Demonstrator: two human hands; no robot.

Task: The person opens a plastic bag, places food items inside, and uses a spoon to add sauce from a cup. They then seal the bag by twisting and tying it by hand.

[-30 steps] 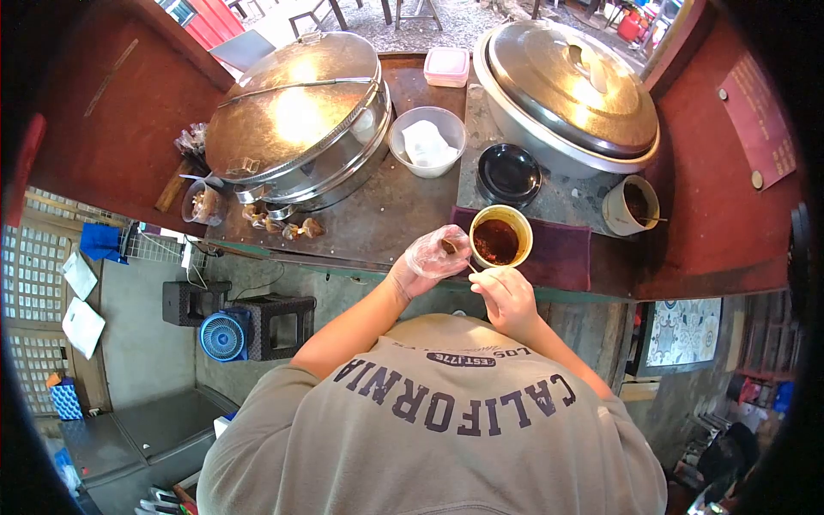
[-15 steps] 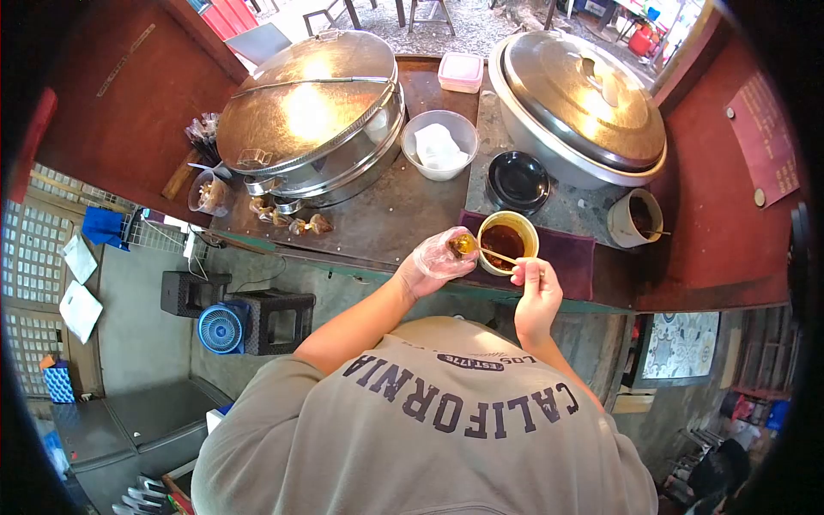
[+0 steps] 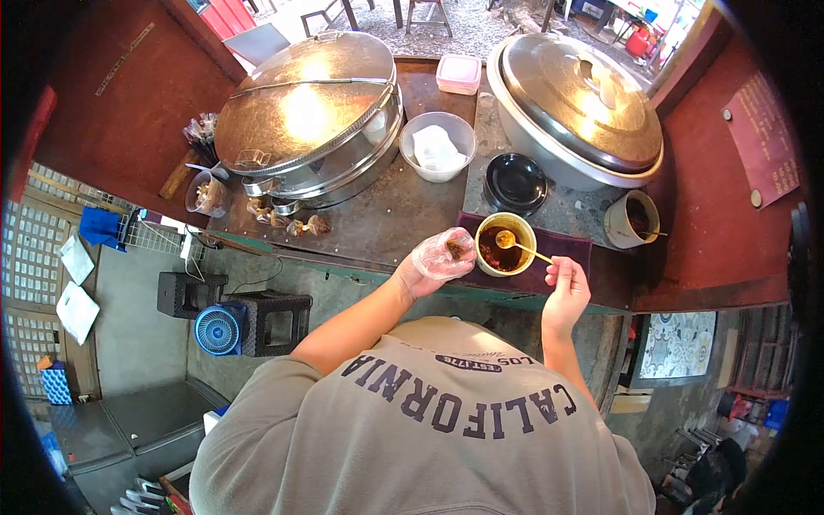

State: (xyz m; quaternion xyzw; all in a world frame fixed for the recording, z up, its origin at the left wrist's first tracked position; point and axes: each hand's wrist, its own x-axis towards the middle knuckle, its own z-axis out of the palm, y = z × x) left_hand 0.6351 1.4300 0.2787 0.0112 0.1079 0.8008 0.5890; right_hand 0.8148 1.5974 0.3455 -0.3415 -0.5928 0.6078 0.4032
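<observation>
My left hand (image 3: pixel 419 276) is closed round a small clear plastic bag (image 3: pixel 442 255), whose mouth faces up with a little brownish sauce inside. Between finger and thumb, my right hand (image 3: pixel 566 290) grips the handle of a yellowish spoon (image 3: pixel 537 255). The spoon's bowl is over the dark, oily sauce (image 3: pixel 499 257) in a pale yellow tub (image 3: pixel 530 225). That tub stands at the counter's front edge on a dark purple cloth (image 3: pixel 571 253), just right of the bag.
A black plate stack (image 3: pixel 516 183) and a clear bowl of white plastic (image 3: pixel 438 148) sit behind the tub. Large lidded steamers (image 3: pixel 309 112) and a covered basin (image 3: pixel 584 103) flank them. Tied sauce bags (image 3: pixel 296 225) lie left; another sauce tub (image 3: pixel 633 219) stands right.
My right hand has moved right, drawing the spoon from the bag's mouth back over the tub. The bag in my left hand now shows less bright yellow at its opening.
</observation>
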